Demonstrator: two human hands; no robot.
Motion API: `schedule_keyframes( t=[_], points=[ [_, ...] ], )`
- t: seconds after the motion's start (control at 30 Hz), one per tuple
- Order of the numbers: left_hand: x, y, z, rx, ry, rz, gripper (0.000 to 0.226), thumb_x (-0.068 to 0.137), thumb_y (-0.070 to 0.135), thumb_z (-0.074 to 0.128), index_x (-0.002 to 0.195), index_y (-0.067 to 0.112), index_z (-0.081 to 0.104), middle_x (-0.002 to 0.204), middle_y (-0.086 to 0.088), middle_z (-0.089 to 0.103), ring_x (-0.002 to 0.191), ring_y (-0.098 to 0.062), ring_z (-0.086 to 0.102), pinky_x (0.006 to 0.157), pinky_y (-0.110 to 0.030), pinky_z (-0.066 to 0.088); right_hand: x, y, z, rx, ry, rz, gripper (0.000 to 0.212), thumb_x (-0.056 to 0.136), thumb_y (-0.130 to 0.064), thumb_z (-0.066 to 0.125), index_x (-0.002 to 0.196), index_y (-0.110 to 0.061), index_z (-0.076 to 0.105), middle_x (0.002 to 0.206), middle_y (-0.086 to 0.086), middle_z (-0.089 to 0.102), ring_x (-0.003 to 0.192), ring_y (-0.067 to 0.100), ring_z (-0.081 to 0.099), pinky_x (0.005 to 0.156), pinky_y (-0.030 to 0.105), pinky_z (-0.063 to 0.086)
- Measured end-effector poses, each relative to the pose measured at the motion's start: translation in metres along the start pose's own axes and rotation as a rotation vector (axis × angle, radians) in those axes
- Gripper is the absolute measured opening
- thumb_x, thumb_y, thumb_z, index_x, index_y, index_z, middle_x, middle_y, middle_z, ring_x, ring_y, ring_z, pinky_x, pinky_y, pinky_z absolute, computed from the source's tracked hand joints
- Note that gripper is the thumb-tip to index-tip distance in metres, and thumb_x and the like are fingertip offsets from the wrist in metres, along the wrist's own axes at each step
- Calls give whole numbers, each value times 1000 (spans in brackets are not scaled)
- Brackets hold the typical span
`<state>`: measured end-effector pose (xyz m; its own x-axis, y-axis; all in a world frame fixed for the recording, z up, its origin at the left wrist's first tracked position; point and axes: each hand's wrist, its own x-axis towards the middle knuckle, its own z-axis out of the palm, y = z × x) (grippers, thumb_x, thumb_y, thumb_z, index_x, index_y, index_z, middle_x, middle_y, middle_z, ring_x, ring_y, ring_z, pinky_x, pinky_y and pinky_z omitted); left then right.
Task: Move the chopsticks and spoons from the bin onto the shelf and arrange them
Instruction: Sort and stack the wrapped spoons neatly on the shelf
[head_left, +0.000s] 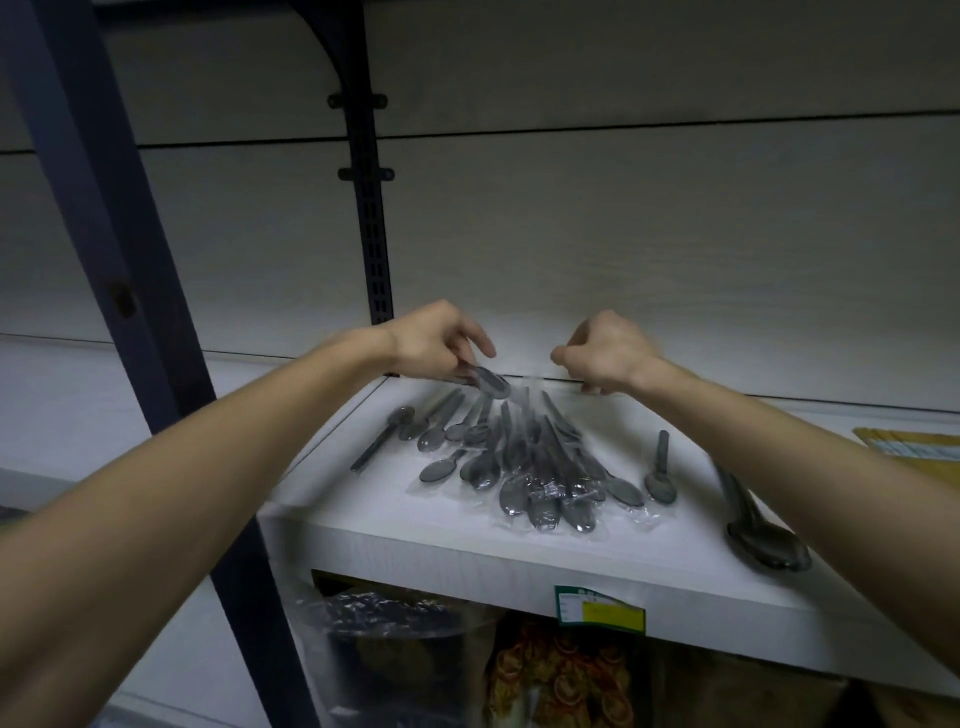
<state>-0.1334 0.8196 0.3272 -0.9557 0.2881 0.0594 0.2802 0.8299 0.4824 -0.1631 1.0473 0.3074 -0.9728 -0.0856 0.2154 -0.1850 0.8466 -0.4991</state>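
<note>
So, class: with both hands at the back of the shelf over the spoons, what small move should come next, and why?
Probably set down the wrapped spoon that the left hand pinches, alongside the fanned spoons on the shelf: it hangs above them.

Two bare forearms, no sleeves visible

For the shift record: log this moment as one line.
stage: arranging spoons | left hand: holds wrapped spoon | right hand: curled by back panel, grasp unclear | spoon pile: on white shelf | chopsticks: not identifiable
</note>
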Motion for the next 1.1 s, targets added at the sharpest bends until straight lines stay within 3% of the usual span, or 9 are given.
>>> schedule_keyframes(
  t=[0.17, 0.3, 0.37, 0.47, 0.6, 0.77, 0.87, 1.0, 1.1],
  points=[
    [-3, 3, 19, -14, -76, 51, 66, 70, -23, 32, 110, 8, 75, 104, -2, 78, 108, -7, 70, 100, -23, 49, 0, 5, 8, -22, -80, -35, 28, 86, -36, 61, 79, -12, 75, 66, 2, 75, 62, 19, 74, 71, 41, 64],
    [-8, -14, 11, 100, 116, -126, 54, 78, -11, 42, 104, 19, 77, 116, 2, 73, 115, -13, 64, 103, -28, 49, 0, -3, 10, -76, -126, -74, 30, 88, -37, 62, 80, -11, 75, 70, 1, 76, 63, 18, 74, 68, 38, 64],
    [-11, -25, 6, 256, 165, -269, 32, 85, 6, 55, 108, 19, 73, 116, 0, 71, 108, -20, 66, 95, -35, 55, -1, -9, 12, -114, -138, -91, 32, 88, -39, 62, 80, -11, 75, 70, 1, 76, 64, 18, 74, 68, 37, 63],
    [-23, -34, 2, 282, -15, -550, 24, 89, 27, 69, 102, 8, 66, 101, -9, 73, 85, -24, 72, 76, -37, 63, -4, -17, 16, -162, -179, -108, 34, 87, -41, 63, 76, -11, 76, 68, 0, 75, 66, 19, 74, 67, 33, 62],
    [-32, -40, 4, 247, -120, -699, 25, 89, 20, 71, 103, 1, 64, 97, -17, 73, 81, -29, 76, 75, -39, 64, -6, -24, 20, -168, -235, -116, 35, 87, -43, 64, 77, -12, 77, 68, -2, 76, 68, 17, 75, 65, 29, 59],
    [-28, -41, -1, 155, -87, -662, 21, 86, 11, 75, 99, -3, 67, 95, -18, 75, 81, -29, 75, 73, -38, 64, -6, -20, 13, -160, -247, -94, 34, 89, -40, 62, 82, -10, 76, 70, -2, 76, 66, 15, 74, 56, 23, 51],
    [-22, -37, -7, 39, 68, -539, 17, 90, 12, 73, 101, -1, 70, 95, -15, 74, 77, -25, 69, 72, -34, 61, -5, -12, 3, -130, -239, -56, 33, 91, -39, 63, 86, -9, 74, 72, -1, 76, 63, 16, 73, 54, 22, 49],
    [-14, -26, -8, -45, 101, -420, 10, 88, 14, 77, 93, 7, 73, 80, -6, 69, 73, -19, 64, 61, -27, 53, -6, 1, -7, -124, -228, -13, 32, 92, -39, 63, 88, -9, 72, 73, -1, 77, 57, 14, 70, 49, 18, 44],
    [-3, -22, -9, -19, 183, -275, 6, 84, 15, 81, 84, 15, 76, 79, 1, 67, 78, -18, 61, 66, -28, 51, -8, 8, -14, -123, -217, 8, 32, 92, -38, 63, 89, -7, 71, 74, 1, 77, 56, 15, 69, 48, 18, 44]
  ],
)
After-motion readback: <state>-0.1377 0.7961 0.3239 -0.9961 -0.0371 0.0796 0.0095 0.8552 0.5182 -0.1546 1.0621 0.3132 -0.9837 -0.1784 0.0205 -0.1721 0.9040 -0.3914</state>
